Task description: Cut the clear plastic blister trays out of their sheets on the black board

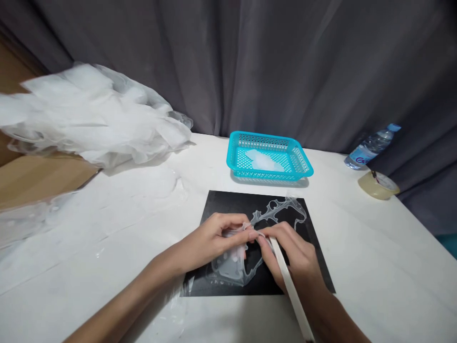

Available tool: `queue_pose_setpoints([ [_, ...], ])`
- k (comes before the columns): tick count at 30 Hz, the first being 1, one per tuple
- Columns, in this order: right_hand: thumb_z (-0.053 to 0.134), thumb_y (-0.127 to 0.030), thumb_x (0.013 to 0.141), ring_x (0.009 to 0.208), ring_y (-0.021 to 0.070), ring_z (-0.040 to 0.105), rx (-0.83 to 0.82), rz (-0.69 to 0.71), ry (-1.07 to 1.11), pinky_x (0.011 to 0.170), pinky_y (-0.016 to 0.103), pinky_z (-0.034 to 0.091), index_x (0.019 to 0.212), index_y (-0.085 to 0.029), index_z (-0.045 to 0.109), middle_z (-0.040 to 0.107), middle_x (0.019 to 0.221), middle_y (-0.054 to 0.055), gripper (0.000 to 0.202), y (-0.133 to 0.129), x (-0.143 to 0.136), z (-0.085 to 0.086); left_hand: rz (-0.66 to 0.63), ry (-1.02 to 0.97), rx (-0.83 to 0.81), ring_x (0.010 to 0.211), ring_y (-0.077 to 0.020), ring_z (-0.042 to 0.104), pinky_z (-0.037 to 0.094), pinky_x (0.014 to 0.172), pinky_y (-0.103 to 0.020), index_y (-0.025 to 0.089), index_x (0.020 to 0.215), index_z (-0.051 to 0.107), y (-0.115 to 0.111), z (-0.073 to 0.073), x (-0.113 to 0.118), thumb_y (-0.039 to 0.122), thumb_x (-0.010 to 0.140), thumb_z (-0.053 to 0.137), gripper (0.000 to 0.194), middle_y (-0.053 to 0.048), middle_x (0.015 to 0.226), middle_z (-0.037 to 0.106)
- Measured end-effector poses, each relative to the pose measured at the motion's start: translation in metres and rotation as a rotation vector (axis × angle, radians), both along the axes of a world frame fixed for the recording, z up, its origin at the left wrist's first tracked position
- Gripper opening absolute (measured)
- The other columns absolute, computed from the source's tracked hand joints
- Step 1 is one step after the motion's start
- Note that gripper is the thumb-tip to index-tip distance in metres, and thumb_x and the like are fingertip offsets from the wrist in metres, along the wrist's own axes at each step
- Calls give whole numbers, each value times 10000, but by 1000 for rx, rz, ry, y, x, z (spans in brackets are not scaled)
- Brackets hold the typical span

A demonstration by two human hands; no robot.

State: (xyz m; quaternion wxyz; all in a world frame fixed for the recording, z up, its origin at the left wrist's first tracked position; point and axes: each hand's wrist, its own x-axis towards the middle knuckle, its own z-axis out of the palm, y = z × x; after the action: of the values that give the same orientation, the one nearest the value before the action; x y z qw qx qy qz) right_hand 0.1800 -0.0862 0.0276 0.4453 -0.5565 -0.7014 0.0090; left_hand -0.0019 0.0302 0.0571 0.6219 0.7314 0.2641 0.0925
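Observation:
A translucent plastic sheet with cut-out, jagged edges (230,267) is held over a black mat (200,286) on the white table. My left hand (217,238) pinches the sheet between thumb and fingers. Close beside it, my right hand (294,252) is closed on the sheet's edge and also holds a long white stick-like tool (291,288), which slants down toward the bottom of the view. The tool's upper tip is at the fingers, partly hidden. Part of the sheet stretches beyond the hands to the mat's upper right.
Behind the mat sits a turquoise basket (269,175) with white pieces (264,161) inside. A water bottle (369,148) and a tape roll (377,186) are at right. White sheer material (96,114) is heaped at left over a cardboard box (46,178). Dark curtains hang behind.

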Motion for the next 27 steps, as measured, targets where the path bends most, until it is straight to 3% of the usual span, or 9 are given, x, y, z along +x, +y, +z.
queue_pose_setpoints([
  [4,561,-204,1010,656,145,595,-132,-110,160,639,259,464,837,-208,618,614,753,-3,182,2,9,2,30,55,47,577,-109,422,281,541,-256,198,742,520,7,-9,-2,426,996,595,350,45,611,553],
  [8,609,-363,958,594,157,532,-329,-316,405,556,256,405,767,-216,600,570,653,-30,241,5,41,2,111,112,83,560,-102,291,194,527,-272,217,671,404,23,-21,-10,344,920,611,348,75,615,312],
  [10,623,-376,928,599,157,504,-365,-399,529,544,251,380,764,-212,610,550,638,-37,233,6,57,-1,122,140,79,549,-101,284,185,531,-276,224,667,371,27,-25,-13,288,892,588,320,78,611,286],
  [14,625,-382,918,621,148,443,-269,-475,653,550,247,346,758,-212,604,517,659,-42,234,8,69,-4,75,237,100,529,-106,341,214,538,-279,225,676,385,26,-25,-15,262,890,555,276,77,580,349],
  [18,617,-406,943,607,144,445,-199,-421,632,541,245,354,785,-212,606,508,664,-43,250,7,57,4,48,331,168,528,-131,460,282,545,-278,226,712,440,20,-18,-16,324,957,524,278,58,566,476],
  [21,608,-401,979,586,139,461,-211,-260,530,538,244,374,833,-211,619,527,675,-44,240,6,49,13,110,432,429,572,-163,534,338,576,-298,224,772,532,15,-10,-15,510,993,548,362,26,638,577],
  [24,595,-317,996,605,131,508,-174,-124,421,561,238,399,871,-217,620,574,743,-36,162,5,48,18,251,310,739,888,-249,666,472,790,-358,232,1081,621,6,-2,-5,561,994,584,343,-52,1000,707],
  [27,582,-262,998,682,139,579,-149,-38,366,613,238,439,907,-220,623,621,825,-17,108,4,50,17,166,96,888,1310,-308,546,404,1107,-457,263,1402,541,-3,1,13,466,1037,578,420,-105,1400,619],
])
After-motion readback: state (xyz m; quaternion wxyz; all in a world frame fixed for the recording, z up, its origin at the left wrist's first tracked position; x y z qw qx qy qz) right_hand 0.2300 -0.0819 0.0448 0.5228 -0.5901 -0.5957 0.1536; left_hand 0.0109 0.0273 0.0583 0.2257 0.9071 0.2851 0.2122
